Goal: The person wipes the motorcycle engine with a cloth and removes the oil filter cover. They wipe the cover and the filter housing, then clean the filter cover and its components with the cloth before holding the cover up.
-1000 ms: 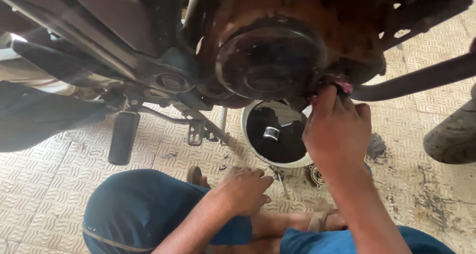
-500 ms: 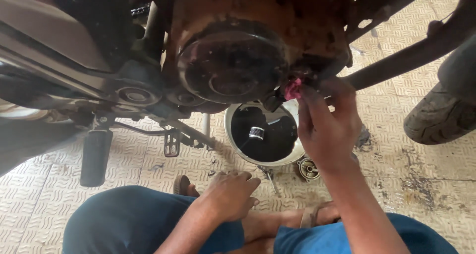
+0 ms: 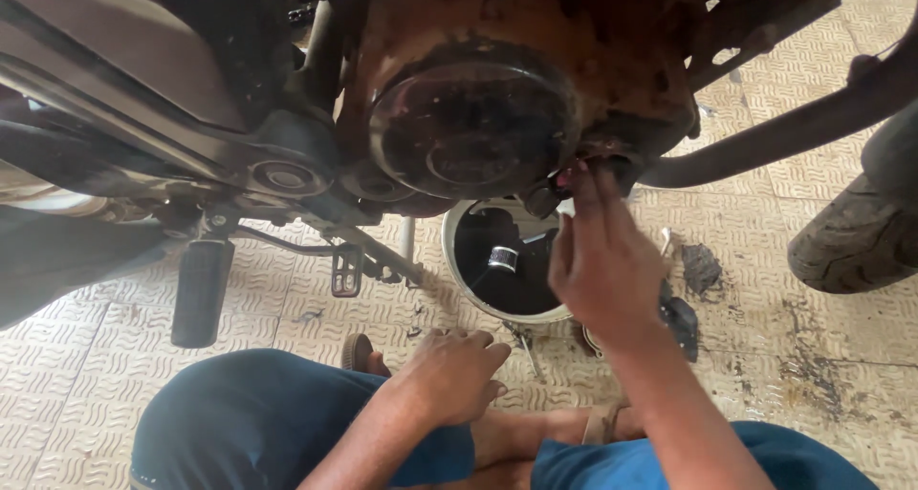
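Observation:
My right hand (image 3: 601,261) reaches up to the lower right edge of the rusty, oily motorcycle engine (image 3: 497,98). Its fingertips pinch a small pink piece (image 3: 566,177) beside a dark fitting under the round engine cover (image 3: 470,131). What the piece is I cannot tell. My left hand (image 3: 453,373) rests on my left knee (image 3: 258,413) in blue trousers, fingers loosely curled, holding nothing. Below the engine a white bowl (image 3: 457,282) holds black oil with a small metal part (image 3: 502,257) lying in it.
A footpeg (image 3: 199,291) and the stand linkage (image 3: 356,261) hang at the left. The exhaust pipe (image 3: 784,131) runs off right toward a tyre (image 3: 851,232). Oil stains and a dark scrap (image 3: 684,316) mark the patterned tile floor (image 3: 76,356).
My right hand has stayed at the engine's lower edge, its fingers working the pink piece. The left hand stays on my knee. My view has shifted slightly.

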